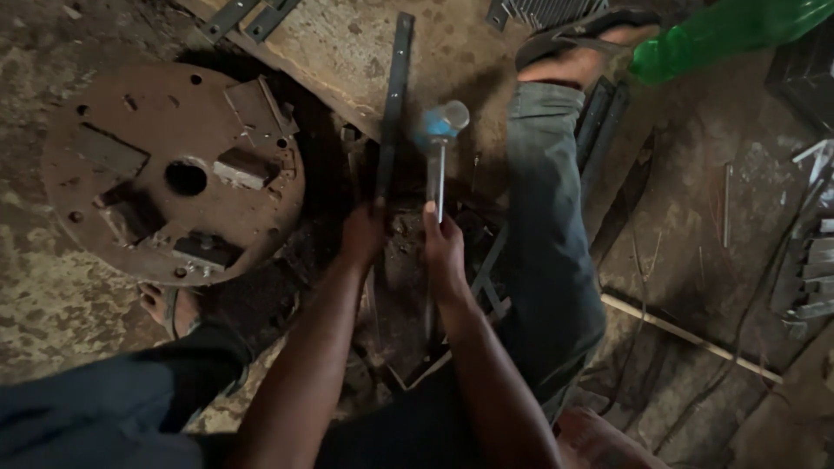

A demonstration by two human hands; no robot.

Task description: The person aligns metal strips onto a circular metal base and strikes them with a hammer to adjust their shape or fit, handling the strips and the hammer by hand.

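Note:
My left hand point(362, 236) grips the near end of a long flat metal bar point(394, 95) that runs away from me across a rusty plate. My right hand point(444, 247) is closed around the thin shaft of a hammer point(440, 139) with a blue-and-silver head, raised upright just right of the bar. Both hands sit close together over a dark cluttered spot on the floor. My right leg in jeans point(547, 226) stretches forward beside the hammer.
A round rusty steel disc point(148, 104) with welded blocks and a centre hole lies at left. A green plastic bottle point(721, 35) is at the top right by my sandalled foot point(578, 48). Metal strips point(812, 269) lie at right, a thin rod point(686, 334) on the floor.

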